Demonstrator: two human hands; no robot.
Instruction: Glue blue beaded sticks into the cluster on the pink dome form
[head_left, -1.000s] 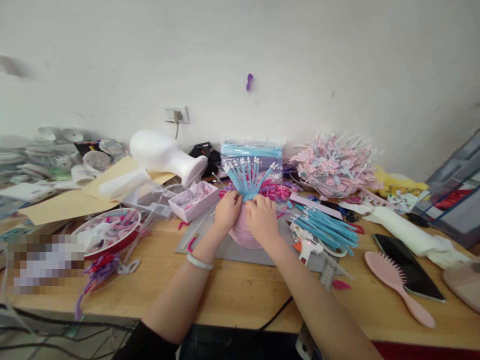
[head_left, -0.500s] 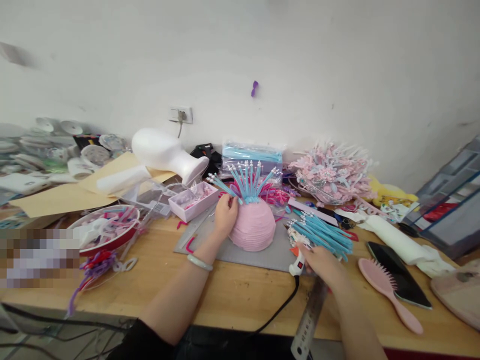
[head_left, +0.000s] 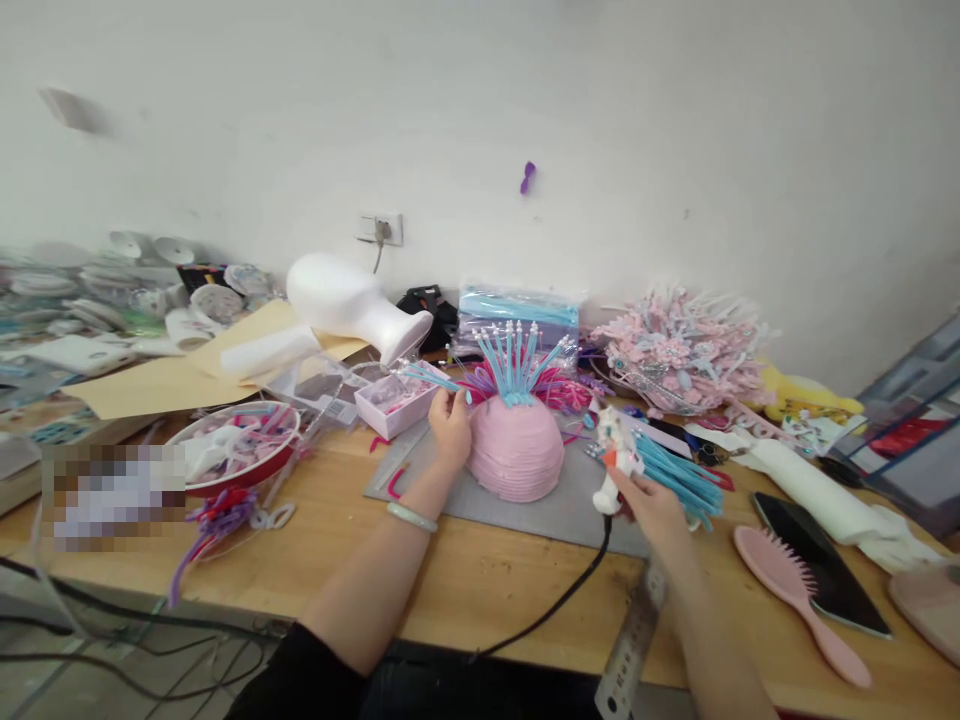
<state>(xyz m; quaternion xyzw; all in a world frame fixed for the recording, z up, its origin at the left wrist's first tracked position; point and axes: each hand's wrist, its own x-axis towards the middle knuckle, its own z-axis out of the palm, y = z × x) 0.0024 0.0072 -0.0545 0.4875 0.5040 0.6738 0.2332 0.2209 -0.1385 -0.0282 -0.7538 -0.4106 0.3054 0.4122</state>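
My left hand (head_left: 450,432) pinches light blue pipe-cleaner stems (head_left: 427,376), held tilted to the left of the pink ribbed dome (head_left: 517,455). On the dome's top stands a fan of blue stems (head_left: 515,365) with white beads at their tips. My right hand (head_left: 651,505) is closed round a white hot glue gun (head_left: 611,490) with an orange part, its black cord running down to the table edge. The gun points up, to the right of the dome and apart from it. Behind it lies a pile of loose blue stems (head_left: 686,480).
A grey mat (head_left: 585,512) lies under the dome, and a metal ruler (head_left: 634,640) juts over the front edge. To the right are a pink hairbrush (head_left: 799,600) and a black tablet (head_left: 825,570). A lilac box (head_left: 401,405), red-rimmed bowl (head_left: 247,470) and white foam head (head_left: 345,300) stand left.
My left hand has drawn the blue stems away from the dome's top, leftward. My right hand has raised the glue gun and tipped it more upright. The view has shifted slightly.
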